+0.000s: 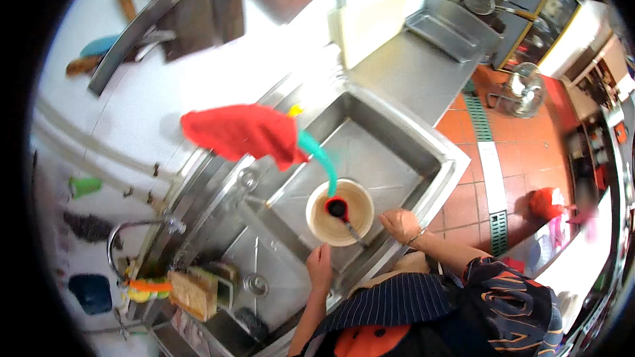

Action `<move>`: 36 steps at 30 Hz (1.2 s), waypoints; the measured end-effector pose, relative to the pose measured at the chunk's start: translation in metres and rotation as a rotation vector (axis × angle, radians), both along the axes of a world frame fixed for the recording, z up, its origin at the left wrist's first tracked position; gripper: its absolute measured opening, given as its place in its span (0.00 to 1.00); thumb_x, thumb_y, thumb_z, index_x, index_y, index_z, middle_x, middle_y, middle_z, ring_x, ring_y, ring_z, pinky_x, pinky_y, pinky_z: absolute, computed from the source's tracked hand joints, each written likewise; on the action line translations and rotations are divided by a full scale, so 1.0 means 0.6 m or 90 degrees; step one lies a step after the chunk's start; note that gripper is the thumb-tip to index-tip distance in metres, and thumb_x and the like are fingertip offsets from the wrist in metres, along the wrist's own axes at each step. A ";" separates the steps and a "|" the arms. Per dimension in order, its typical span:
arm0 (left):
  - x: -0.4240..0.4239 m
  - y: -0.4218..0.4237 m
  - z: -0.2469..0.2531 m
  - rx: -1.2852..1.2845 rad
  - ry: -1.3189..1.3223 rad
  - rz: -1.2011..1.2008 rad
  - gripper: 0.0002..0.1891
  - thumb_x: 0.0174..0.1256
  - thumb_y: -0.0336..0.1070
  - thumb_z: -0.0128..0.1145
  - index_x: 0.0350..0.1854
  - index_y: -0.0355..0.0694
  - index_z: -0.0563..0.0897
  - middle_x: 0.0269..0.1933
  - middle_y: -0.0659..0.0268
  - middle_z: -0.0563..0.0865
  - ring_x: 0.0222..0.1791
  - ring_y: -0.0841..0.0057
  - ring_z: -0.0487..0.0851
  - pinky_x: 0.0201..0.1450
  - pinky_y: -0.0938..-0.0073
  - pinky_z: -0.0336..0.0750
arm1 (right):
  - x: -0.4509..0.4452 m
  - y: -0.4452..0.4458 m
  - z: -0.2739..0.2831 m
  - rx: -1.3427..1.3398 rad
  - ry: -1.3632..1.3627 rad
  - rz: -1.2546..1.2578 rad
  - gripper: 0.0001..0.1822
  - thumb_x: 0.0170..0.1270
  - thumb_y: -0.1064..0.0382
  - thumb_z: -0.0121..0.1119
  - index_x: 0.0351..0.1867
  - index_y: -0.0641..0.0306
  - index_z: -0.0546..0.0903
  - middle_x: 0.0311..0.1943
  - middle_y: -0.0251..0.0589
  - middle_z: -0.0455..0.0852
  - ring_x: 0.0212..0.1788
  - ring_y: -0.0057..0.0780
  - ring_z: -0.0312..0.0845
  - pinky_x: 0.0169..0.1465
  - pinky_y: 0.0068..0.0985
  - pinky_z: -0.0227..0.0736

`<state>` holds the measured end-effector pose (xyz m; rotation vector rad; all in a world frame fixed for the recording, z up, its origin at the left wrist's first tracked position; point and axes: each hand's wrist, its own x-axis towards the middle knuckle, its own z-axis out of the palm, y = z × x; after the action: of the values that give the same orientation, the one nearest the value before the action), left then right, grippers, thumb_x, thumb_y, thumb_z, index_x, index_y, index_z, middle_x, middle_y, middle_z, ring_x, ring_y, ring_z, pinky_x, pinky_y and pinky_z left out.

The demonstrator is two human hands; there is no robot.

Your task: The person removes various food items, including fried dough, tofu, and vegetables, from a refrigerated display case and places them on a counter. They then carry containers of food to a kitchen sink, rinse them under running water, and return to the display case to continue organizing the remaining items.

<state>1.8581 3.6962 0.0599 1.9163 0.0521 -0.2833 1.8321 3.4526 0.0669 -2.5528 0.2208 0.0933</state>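
My left hand [320,265] hangs over the front of a stainless steel sink [347,153], its fingers drawn together. My right hand [401,225] is curled at the sink's front, with a band on the wrist. Nothing shows in either hand, but their palms are hidden. Between and beyond them, a round cream basin [315,225] stands in the basin of the sink. In it rests a dark ladle [337,207] with a red rim, its handle slanting toward my right. A green hose [320,153] ends over the ladle.
A red cloth [243,134] covers the hose's upper end. The left sink basin [283,267] has a drain; sponges [193,295] and a curved tap [116,243] are beside it. A steel counter [412,69] adjoins. Knives hang on a rail [163,7]; a fan [526,90] stands on the floor.
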 end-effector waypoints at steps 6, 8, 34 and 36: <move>0.028 -0.080 -0.009 0.006 0.055 -0.081 0.17 0.64 0.40 0.44 0.20 0.31 0.68 0.18 0.61 0.66 0.23 0.79 0.62 0.27 0.72 0.62 | -0.060 -0.093 0.015 -0.028 -0.025 -0.026 0.10 0.56 0.62 0.48 0.25 0.66 0.75 0.27 0.49 0.76 0.35 0.47 0.73 0.37 0.37 0.71; 0.039 -0.118 -0.010 -0.007 0.064 -0.073 0.18 0.65 0.42 0.42 0.21 0.32 0.69 0.20 0.62 0.68 0.24 0.78 0.65 0.28 0.71 0.63 | -0.067 -0.122 -0.015 -0.154 0.015 0.024 0.07 0.54 0.65 0.47 0.28 0.64 0.75 0.30 0.49 0.76 0.35 0.46 0.74 0.36 0.36 0.71; 0.111 -1.141 0.029 -0.125 0.170 -0.525 0.10 0.60 0.28 0.35 0.24 0.39 0.71 0.23 0.63 0.77 0.19 0.79 0.75 0.22 0.83 0.70 | -0.490 -0.904 0.001 0.062 0.001 -0.898 0.11 0.58 0.62 0.42 0.39 0.59 0.74 0.31 0.54 0.80 0.35 0.48 0.76 0.35 0.39 0.71; 0.115 -1.206 0.004 -0.106 0.159 -0.556 0.10 0.58 0.27 0.34 0.23 0.40 0.70 0.19 0.66 0.73 0.15 0.80 0.73 0.20 0.82 0.68 | -0.547 -0.917 -0.051 0.135 0.160 -1.009 0.10 0.58 0.64 0.43 0.36 0.60 0.75 0.32 0.52 0.80 0.35 0.48 0.76 0.38 0.39 0.69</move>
<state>1.9271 2.9726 0.0622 1.6285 -0.6348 -1.0707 1.5040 2.9026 0.0365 -1.5091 2.0199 -0.1654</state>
